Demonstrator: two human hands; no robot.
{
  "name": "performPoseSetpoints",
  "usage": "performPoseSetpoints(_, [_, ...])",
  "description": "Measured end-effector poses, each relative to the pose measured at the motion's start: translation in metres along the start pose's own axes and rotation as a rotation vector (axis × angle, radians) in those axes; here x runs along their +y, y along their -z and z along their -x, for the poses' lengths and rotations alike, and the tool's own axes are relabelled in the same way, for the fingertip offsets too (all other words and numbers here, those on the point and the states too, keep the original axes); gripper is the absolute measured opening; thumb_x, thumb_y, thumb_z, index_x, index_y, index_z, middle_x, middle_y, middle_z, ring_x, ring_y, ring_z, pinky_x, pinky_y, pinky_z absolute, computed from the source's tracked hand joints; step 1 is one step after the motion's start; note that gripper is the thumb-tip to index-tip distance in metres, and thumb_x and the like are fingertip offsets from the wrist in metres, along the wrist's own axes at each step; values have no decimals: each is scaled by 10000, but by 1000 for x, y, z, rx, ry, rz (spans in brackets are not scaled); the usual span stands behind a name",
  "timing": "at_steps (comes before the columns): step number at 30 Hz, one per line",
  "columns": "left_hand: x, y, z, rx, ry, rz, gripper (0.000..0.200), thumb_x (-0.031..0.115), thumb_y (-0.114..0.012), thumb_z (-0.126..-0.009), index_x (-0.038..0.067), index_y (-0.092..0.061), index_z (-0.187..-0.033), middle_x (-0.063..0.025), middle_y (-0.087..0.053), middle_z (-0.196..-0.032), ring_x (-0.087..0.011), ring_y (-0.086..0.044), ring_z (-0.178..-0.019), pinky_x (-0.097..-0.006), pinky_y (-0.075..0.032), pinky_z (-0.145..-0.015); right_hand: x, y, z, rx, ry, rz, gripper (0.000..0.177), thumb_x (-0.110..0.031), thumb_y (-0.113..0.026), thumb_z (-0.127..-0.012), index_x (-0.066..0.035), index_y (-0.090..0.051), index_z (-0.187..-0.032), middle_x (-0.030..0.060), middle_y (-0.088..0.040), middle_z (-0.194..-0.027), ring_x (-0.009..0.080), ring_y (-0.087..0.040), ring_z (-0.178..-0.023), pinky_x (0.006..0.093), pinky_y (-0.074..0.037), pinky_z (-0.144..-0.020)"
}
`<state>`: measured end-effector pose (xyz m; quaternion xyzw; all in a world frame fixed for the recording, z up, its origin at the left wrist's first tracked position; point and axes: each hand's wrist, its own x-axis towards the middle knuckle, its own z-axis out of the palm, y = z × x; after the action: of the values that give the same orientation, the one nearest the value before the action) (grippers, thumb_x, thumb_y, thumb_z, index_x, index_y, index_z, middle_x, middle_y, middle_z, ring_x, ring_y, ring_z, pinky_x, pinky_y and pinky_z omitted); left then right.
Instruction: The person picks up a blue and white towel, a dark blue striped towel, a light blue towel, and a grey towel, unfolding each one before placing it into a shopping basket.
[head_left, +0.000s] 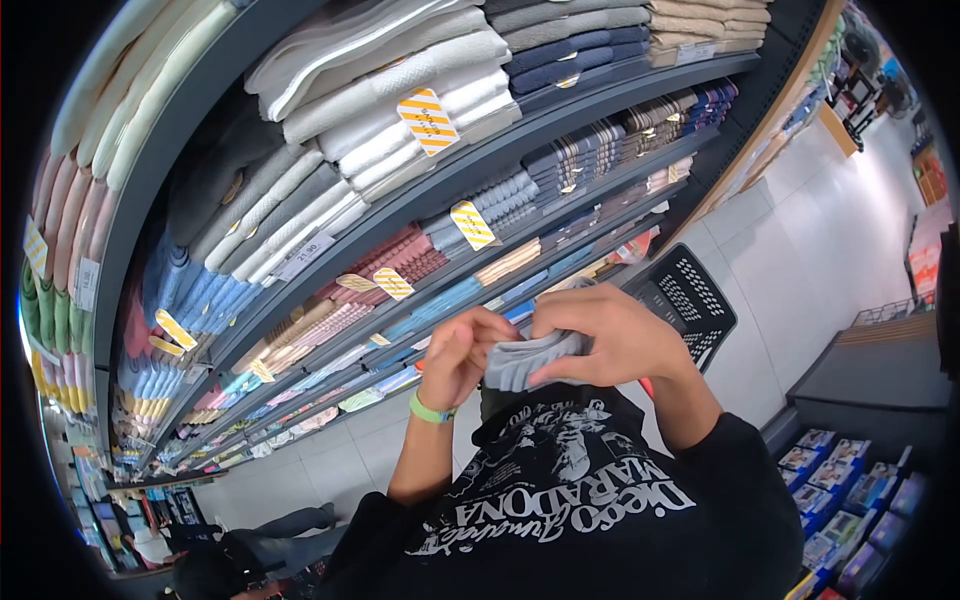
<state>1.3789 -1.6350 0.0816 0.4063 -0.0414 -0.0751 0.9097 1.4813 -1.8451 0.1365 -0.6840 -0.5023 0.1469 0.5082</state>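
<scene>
A grey folded cloth (pixel 530 362) is held in front of the black printed shirt, near the middle of the view. My right hand (pixel 610 330) grips it from the right, with the thumb along its front and the fingers over its top. On the left side, my left hand (pixel 458 358), with a green band at the wrist, has its curled fingers at the cloth's left edge; part of that contact is hidden. The two hands are close together, with the cloth between them.
Shelves (pixel 420 205) of folded towels with striped tags curve across the left and top. A black basket (pixel 685 300) is beyond my right hand. Boxed goods (pixel 840 500) fill a display at lower right. Another person (pixel 225 560) is at lower left.
</scene>
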Motion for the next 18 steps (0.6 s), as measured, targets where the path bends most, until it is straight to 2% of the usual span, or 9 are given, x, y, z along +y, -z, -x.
performPoseSetpoints(1, [-11,15,2,-3,8,0,384,244,-695,-898,-49,-617,-1134,-78,-678,-999,-125,-635,-907,-295,-527,-851,-4,-1,-3,14,73,-48,310,-242,-797,-737,-29,-595,-836,105,-577,-752,317,-584,-688,377,-436,-594])
performPoseSetpoints(3, [-33,46,0,-29,226,-445,401,261,-614,-945,-17,-573,-1231,-95,-645,-1119,-170,-623,-964,-321,-499,-924,-7,-1,-13,52,79,-48,304,-216,-810,-723,-24,-603,-836,99,-581,-754,292,-586,-681,350,-442,-612])
performPoseSetpoints(4, [-39,42,-7,-223,-144,-998,436,300,-501,-983,10,-521,-1308,-108,-622,-1208,-231,-603,-1080,-350,-482,-969,-7,1,-19,84,90,-45,301,-191,-823,-708,-19,-611,-836,92,-585,-756,268,-589,-675,323,-447,-629])
performPoseSetpoints(5, [-43,40,-10,-232,-145,-1000,436,300,-501,-983,10,-521,-1308,-108,-622,-1208,-231,-603,-1080,-350,-482,-969,-1,2,-27,91,91,-41,301,-191,-823,-708,-19,-611,-836,92,-585,-756,268,-589,-675,323,-447,-629])
performPoseSetpoints(8, [-60,42,-9,-96,-52,-586,493,349,-488,-973,24,-493,-1344,-113,-578,-1275,-249,-552,-1156,-374,-452,-1002,44,-3,-42,214,107,5,273,-187,-811,-748,-15,-632,-863,63,-626,-794,189,-608,-696,283,-459,-653])
performPoseSetpoints(11, [-82,54,1,58,30,-168,551,398,-476,-962,39,-464,-1380,-119,-534,-1341,-267,-501,-1231,-398,-423,-1036,102,-21,-41,177,-109,-207,284,-223,-767,-810,-11,-637,-947,59,-660,-812,167,-624,-733,306,-479,-688])
performPoseSetpoints(14, [-97,73,12,225,92,251,609,447,-463,-951,54,-435,-1415,-125,-490,-1408,-285,-450,-1306,-422,-393,-1069,156,-50,-20,321,-308,-495,272,-243,-700,-883,-6,-638,-1002,39,-664,-846,129,-606,-779,309,-481,-715])
performPoseSetpoints(16, [-106,90,22,155,53,426,594,438,-443,-958,49,-442,-1407,-131,-494,-1405,-291,-470,-1287,-433,-400,-1062,185,-68,7,663,-372,-314,307,-282,-649,-923,-10,-626,-1062,62,-658,-914,144,-609,-832,296,-481,-758])
performPoseSetpoints(18, [-108,103,28,82,10,599,579,429,-424,-965,45,-448,-1398,-137,-498,-1403,-297,-489,-1268,-443,-407,-1056,185,-73,35,682,-695,-565,380,-359,-562,-970,-4,-616,-1094,85,-639,-1001,146,-589,-918,299,-465,-824])
